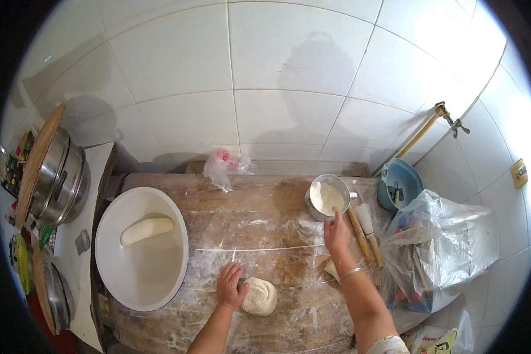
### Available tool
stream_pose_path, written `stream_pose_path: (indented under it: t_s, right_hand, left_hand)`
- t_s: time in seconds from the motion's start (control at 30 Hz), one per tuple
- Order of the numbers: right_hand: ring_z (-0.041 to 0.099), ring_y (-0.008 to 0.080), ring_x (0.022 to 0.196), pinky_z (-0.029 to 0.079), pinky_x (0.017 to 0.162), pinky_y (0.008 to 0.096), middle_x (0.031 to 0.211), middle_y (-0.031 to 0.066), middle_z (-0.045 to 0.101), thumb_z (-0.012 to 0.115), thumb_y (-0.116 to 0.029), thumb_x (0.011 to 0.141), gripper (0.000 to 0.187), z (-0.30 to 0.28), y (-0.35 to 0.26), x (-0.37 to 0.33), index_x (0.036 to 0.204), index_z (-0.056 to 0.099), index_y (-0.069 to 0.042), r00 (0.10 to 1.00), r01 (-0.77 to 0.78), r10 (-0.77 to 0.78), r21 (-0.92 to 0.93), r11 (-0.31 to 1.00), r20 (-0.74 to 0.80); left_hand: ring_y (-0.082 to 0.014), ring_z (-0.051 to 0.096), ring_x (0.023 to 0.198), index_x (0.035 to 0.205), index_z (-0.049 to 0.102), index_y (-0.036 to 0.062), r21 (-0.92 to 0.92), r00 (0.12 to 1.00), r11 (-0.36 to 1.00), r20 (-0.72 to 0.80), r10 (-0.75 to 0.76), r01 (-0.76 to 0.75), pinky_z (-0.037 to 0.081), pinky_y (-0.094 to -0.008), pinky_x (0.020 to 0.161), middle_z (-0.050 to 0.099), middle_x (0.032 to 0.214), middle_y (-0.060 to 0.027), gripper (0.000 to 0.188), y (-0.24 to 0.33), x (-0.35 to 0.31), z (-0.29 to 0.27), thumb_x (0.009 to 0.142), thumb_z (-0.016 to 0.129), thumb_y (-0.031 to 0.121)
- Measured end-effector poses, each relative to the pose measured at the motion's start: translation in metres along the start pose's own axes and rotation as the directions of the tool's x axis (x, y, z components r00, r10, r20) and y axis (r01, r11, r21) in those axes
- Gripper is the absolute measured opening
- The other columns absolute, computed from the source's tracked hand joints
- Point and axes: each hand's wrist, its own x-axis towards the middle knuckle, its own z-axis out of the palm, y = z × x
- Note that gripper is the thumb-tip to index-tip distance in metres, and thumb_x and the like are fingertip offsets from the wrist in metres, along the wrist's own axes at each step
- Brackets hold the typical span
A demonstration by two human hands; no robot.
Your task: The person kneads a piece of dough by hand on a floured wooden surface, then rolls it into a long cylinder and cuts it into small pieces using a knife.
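A round lump of pale dough (259,296) sits on the floury wooden board (259,218). My left hand (230,286) lies palm down at the dough's left side, fingers stretched on the board and thumb against the lump. Farther right, my right hand (337,236) reaches to the near rim of a metal mug (326,196) that holds white flour (325,197). Its fingers point into the mug, and I cannot make out whether they pinch anything. Beneath my right forearm, a small pale piece (331,269) is partly hidden.
A white basin (115,277) with a long dough piece (148,230) stands left. Right of the mug lie a wooden rolling pin (360,235) and a brush (367,224). Beyond are a blue container (404,177) and a plastic-covered bundle (442,242). A crumpled bag (225,168) lies by the wall.
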Motion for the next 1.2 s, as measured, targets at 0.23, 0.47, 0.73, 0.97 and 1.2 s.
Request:
stream_pose_path:
  t_s: [0.23, 0.47, 0.73, 0.97, 1.2]
  right_hand:
    - [0.043, 0.0402, 0.128, 0.034, 0.109, 0.0454, 0.141, 0.0228, 0.044, 0.058, -0.035, 0.09, 0.064, 0.06, 0.029, 0.005, 0.142, 0.038, -0.005, 0.729, 0.673, -0.624, -0.124, 0.73, 0.282]
    - [0.023, 0.0337, 0.143, 0.013, 0.118, 0.0461, 0.155, 0.0199, 0.023, 0.053, -0.04, 0.091, 0.075, 0.068, 0.011, -0.041, 0.147, 0.026, 0.002, 0.748, 0.611, -0.491, -0.175, 0.772, 0.446]
    - [0.023, 0.0356, 0.142, 0.017, 0.118, 0.0451, 0.154, 0.0172, 0.026, 0.051, -0.027, 0.092, 0.065, 0.093, -0.05, 0.008, 0.147, 0.028, -0.003, 0.528, 0.815, -0.782, 0.061, 0.576, 0.33]
    - [0.026, 0.0315, 0.142, 0.012, 0.118, 0.0453, 0.154, 0.0152, 0.029, 0.043, -0.042, 0.096, 0.063, 0.118, -0.043, -0.026, 0.146, 0.033, -0.004, 0.45, 0.871, -0.738, -0.066, 0.486, 0.503]
    - [0.026, 0.0336, 0.142, 0.016, 0.116, 0.0512, 0.154, 0.0136, 0.03, 0.052, -0.034, 0.093, 0.065, 0.019, 0.071, -0.141, 0.148, 0.031, -0.009, 0.317, 0.828, -0.703, 0.175, 0.533, 0.636]
  left_hand:
    - [-0.036, 0.048, 0.125, 0.112, 0.062, 0.0001, 0.017, 0.999, 0.999, -0.012, 0.036, -0.036, 0.035, -0.0493, 0.105, 0.057, 0.127, -0.0169, 0.052, 0.006, -0.003, 0.004, 0.088, 0.055, 0.045]
    - [-0.0361, 0.049, 0.123, 0.109, 0.063, -0.0001, 0.024, 0.999, 0.999, -0.02, 0.042, -0.041, 0.035, -0.0503, 0.104, 0.058, 0.124, -0.0172, 0.051, 0.001, 0.001, 0.001, 0.091, 0.051, 0.045]
    - [-0.0361, 0.048, 0.123, 0.11, 0.063, -0.0005, 0.028, 0.999, 0.999, -0.026, 0.025, -0.024, 0.035, -0.051, 0.105, 0.058, 0.125, -0.0176, 0.048, 0.006, 0.002, -0.01, 0.089, 0.054, 0.042]
    - [-0.0379, 0.048, 0.124, 0.114, 0.059, -0.0004, 0.018, 1.0, 1.0, 0.014, 0.008, -0.009, 0.035, -0.0494, 0.106, 0.056, 0.128, -0.0182, 0.044, 0.007, -0.003, -0.002, 0.082, 0.061, 0.031]
    - [-0.0459, 0.037, 0.131, 0.13, 0.049, -0.0007, 0.118, 0.993, 0.992, -0.098, 0.065, -0.053, 0.03, -0.0531, 0.11, 0.042, 0.139, -0.0267, 0.053, -0.029, 0.002, -0.026, 0.082, 0.057, 0.02]
